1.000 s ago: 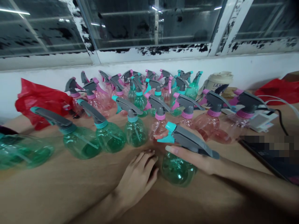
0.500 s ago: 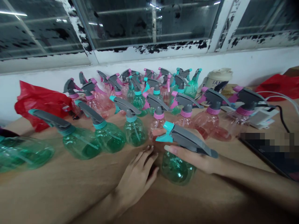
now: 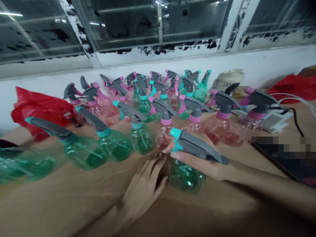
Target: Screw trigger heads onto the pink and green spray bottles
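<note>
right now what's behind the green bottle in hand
Pink spray bottles stand there; one's head and collar show, but its base is hidden by the right hand and grey sprayer head.

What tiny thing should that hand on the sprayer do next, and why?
Probably ease off the teal trigger: the right hand grips the green spray bottle, a finger is at the trigger, and it looks pulled in.

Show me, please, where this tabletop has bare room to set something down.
The widest free patch on the table is at front left, bordered by green bottles behind and the left hand at right. A smaller one lies between both forearms, in front of the held bottle. The back is crowded: rear bottles stand close together beside the red bag.
</note>
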`<act>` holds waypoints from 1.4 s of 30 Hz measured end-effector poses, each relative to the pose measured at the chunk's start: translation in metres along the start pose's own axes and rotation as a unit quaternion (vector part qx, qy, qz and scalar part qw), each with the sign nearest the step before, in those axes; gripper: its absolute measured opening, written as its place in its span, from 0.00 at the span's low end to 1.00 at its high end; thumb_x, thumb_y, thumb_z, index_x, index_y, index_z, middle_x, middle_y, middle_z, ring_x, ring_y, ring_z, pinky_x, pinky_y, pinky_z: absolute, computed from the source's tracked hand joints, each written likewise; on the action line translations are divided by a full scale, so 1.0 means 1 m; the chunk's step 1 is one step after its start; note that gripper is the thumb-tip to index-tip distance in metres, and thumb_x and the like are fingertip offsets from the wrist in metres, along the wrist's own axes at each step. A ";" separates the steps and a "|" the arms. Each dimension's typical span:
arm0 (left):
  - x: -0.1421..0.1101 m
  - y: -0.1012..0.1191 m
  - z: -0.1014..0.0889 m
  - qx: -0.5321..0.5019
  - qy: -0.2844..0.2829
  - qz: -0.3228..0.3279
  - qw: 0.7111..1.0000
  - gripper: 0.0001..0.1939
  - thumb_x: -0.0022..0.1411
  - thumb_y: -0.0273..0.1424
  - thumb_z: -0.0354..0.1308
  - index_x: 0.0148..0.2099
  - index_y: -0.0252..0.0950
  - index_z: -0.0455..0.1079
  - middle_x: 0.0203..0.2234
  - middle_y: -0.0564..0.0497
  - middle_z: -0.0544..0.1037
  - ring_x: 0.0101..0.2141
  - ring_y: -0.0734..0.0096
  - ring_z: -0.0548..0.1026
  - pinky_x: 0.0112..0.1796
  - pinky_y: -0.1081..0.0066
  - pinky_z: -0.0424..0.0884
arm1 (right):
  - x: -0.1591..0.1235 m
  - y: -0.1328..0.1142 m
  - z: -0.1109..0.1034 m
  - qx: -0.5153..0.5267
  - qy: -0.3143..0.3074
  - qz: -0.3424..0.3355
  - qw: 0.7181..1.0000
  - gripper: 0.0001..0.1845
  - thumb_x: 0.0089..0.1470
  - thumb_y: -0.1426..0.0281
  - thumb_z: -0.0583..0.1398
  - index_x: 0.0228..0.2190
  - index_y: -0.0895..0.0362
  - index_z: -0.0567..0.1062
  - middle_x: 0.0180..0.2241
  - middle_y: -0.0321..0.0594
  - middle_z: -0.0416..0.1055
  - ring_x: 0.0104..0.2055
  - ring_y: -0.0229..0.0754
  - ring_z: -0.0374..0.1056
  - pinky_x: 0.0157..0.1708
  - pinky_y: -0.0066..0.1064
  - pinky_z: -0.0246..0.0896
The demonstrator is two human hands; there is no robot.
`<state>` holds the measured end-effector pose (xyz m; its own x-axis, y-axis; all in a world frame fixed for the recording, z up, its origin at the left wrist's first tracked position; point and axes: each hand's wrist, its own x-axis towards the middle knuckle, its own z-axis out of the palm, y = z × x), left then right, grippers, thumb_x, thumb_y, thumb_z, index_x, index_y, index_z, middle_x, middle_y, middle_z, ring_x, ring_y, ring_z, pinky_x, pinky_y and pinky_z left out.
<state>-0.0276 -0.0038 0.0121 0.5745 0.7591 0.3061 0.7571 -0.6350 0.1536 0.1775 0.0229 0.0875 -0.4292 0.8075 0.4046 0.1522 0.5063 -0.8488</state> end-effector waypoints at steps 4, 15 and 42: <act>0.001 0.002 0.001 0.010 0.002 0.008 1.000 0.22 0.63 0.28 0.49 0.59 0.34 0.54 0.51 0.40 0.69 0.52 0.55 0.67 0.47 0.54 0.68 | -0.001 0.004 0.000 -0.014 0.007 -0.032 0.999 0.08 0.54 0.63 0.58 0.29 0.55 0.72 0.26 0.34 0.68 0.27 0.36 0.65 0.25 0.28 0.61; 0.001 0.001 0.002 0.006 -0.018 0.009 1.000 0.23 0.63 0.27 0.50 0.60 0.32 0.52 0.53 0.40 0.66 0.54 0.55 0.64 0.50 0.54 0.65 | 0.001 0.005 0.003 0.024 0.042 -0.018 0.999 0.07 0.50 0.66 0.61 0.34 0.53 0.71 0.30 0.34 0.68 0.29 0.37 0.64 0.29 0.29 0.62; 0.001 0.000 0.001 0.007 -0.022 0.019 1.000 0.21 0.64 0.28 0.48 0.59 0.31 0.55 0.52 0.41 0.68 0.54 0.56 0.64 0.50 0.54 0.65 | 0.000 0.002 0.004 -0.005 0.055 -0.032 0.998 0.08 0.52 0.70 0.60 0.37 0.54 0.72 0.37 0.38 0.72 0.39 0.42 0.70 0.39 0.36 0.67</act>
<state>-0.0265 -0.0032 0.0117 0.6167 0.7398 0.2691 0.7382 -0.6622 0.1288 0.1741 0.0225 0.0839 -0.3375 0.8011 0.4942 0.1360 0.5610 -0.8166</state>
